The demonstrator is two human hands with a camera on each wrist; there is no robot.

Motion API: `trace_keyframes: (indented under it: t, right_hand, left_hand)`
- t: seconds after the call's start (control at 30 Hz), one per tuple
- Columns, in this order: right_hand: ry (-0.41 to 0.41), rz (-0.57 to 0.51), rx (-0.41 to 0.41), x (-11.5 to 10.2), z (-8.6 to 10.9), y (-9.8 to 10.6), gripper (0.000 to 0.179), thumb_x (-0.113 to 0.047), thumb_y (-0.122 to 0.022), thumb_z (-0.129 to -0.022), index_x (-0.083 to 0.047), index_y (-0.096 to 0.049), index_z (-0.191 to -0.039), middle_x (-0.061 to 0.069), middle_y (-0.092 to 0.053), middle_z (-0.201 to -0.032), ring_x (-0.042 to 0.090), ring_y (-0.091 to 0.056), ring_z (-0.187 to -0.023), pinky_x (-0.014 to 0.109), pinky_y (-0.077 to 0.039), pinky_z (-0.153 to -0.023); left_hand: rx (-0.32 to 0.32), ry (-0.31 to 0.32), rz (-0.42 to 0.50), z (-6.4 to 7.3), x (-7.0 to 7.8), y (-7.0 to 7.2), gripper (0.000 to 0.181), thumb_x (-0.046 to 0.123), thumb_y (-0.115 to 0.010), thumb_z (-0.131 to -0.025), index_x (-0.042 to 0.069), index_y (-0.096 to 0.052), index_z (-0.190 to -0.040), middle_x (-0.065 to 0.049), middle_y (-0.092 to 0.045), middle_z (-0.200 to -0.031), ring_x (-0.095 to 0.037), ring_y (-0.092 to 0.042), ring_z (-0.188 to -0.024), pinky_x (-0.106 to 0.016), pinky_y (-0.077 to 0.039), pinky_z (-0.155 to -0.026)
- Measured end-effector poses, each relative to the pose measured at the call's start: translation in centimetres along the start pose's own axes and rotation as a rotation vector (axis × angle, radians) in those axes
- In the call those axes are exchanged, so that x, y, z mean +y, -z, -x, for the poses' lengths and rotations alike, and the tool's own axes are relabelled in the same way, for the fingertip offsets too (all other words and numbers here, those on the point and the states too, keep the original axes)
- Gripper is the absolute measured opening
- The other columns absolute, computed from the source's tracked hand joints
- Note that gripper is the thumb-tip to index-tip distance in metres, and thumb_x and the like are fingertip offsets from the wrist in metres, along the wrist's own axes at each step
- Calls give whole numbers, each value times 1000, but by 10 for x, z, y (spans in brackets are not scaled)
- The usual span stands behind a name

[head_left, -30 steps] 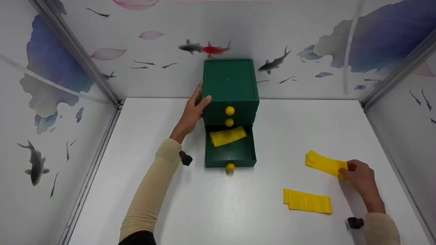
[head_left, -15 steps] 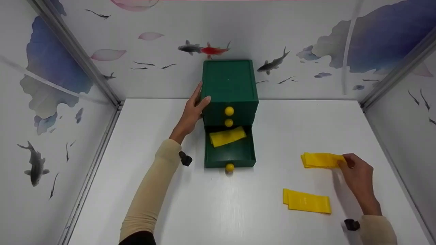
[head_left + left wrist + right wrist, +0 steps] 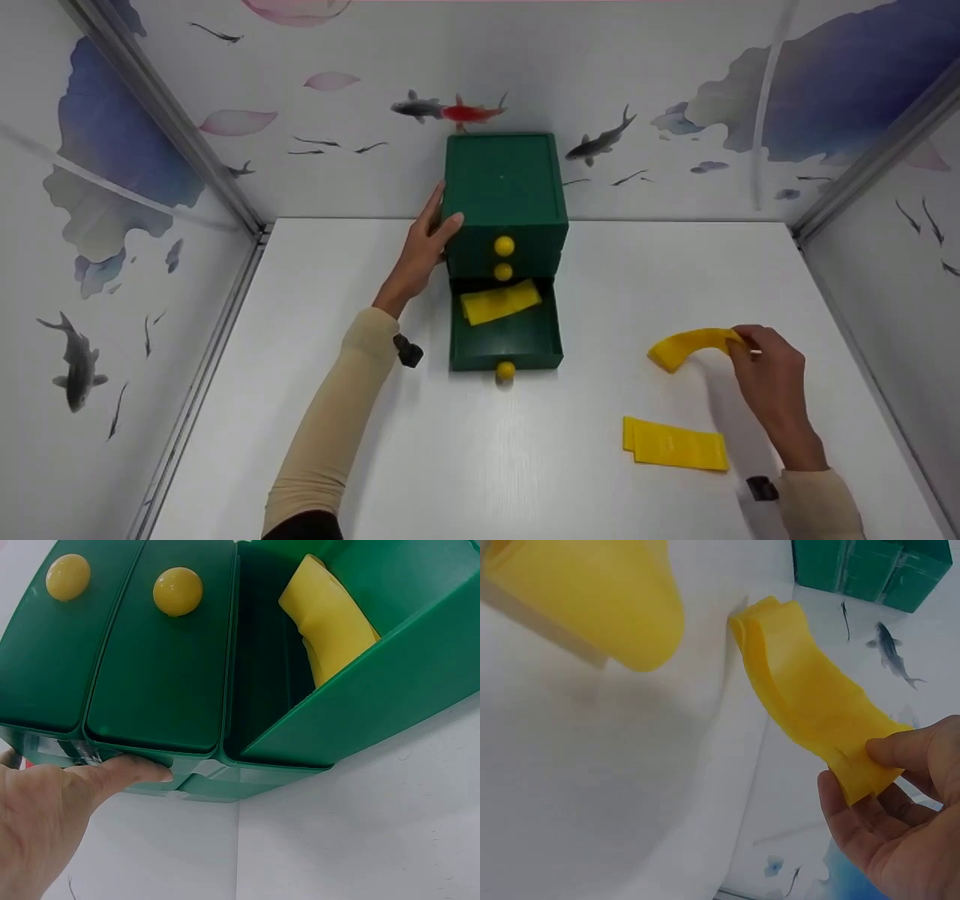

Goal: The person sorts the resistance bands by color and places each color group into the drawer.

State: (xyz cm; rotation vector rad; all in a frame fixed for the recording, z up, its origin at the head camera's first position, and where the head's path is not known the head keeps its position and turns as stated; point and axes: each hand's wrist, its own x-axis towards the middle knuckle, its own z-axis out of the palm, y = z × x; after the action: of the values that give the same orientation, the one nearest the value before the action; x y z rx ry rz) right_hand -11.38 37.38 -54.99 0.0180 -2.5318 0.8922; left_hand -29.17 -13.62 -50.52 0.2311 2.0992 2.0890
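Observation:
A small green drawer cabinet [image 3: 504,180] with yellow round knobs stands against the back wall. Its bottom drawer [image 3: 480,346] is pulled out, and a folded yellow strip [image 3: 501,302] lies inside. My left hand [image 3: 416,259] rests flat along the cabinet's left side, thumb at the front edge; in the left wrist view the thumb [image 3: 135,769] lies straight on the side wall. On the right, my right hand [image 3: 772,386] pinches one end of another folded yellow strip [image 3: 694,343] between thumb and fingers. That soft strip [image 3: 810,690] arches away from the hand, its free end drooping towards the table.
One more folded yellow strip [image 3: 679,444] lies flat on the white table [image 3: 450,465], nearer to me than the held one. Two upper drawers with knobs [image 3: 504,246] are closed. Printed walls with metal corner frames [image 3: 172,120] enclose the table on the left, back and right.
The right hand has moved left and slightly away from me with its strip, which now bends into an arch instead of lying straight. The left hand stays on the cabinet.

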Motion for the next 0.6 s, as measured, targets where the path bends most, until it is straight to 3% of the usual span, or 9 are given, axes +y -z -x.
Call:
trace_keyframes:
  t: [0.1, 0.3, 0.37, 0.43, 0.6]
  right_hand:
    - [32, -4, 10, -8, -3, -1, 18, 7, -75, -100, 11, -74, -118, 29, -76, -111, 40, -73, -96, -9, -35, -88]
    - [111, -21, 14, -19, -11, -6, 18, 9, -79, -96, 8, -76, -114, 24, -78, -106, -7, -59, -95, -8, -39, -87]
    - [136, -26, 12, -22, -13, -8, 18, 10, -79, -95, 8, -76, -112, 23, -78, -105, -12, -56, -95, -8, -40, -86]
    - [151, -29, 5, -26, -16, -10, 18, 10, -79, -94, 8, -76, -112, 23, -78, -105, -4, -61, -94, -8, -40, -86]
    - [162, -50, -27, -40, -24, -14, 18, 11, -78, -95, 9, -76, -113, 25, -78, -107, 32, -73, -91, -8, -39, -86]
  left_hand:
    - [-4, 2, 6, 1, 1, 1, 75, 58, -61, -110, 56, -19, -173, 1, -19, -187, -31, -36, -166, -74, -33, -129]
    - [-3, -10, 2, 0, 1, 0, 75, 57, -60, -111, 55, -19, -173, 3, -19, -187, -31, -37, -165, -74, -35, -128]
    - [-1, -11, 3, 0, 1, 0, 75, 56, -60, -111, 54, -19, -174, 2, -19, -187, -30, -38, -165, -72, -35, -128]
    - [0, -11, 1, 1, 1, 0, 75, 55, -60, -112, 54, -19, -174, 2, -19, -187, -29, -37, -166, -72, -36, -129]
    - [-3, -14, 5, 0, 1, 0, 74, 56, -60, -112, 54, -19, -174, 4, -16, -188, -29, -32, -168, -72, -34, -130]
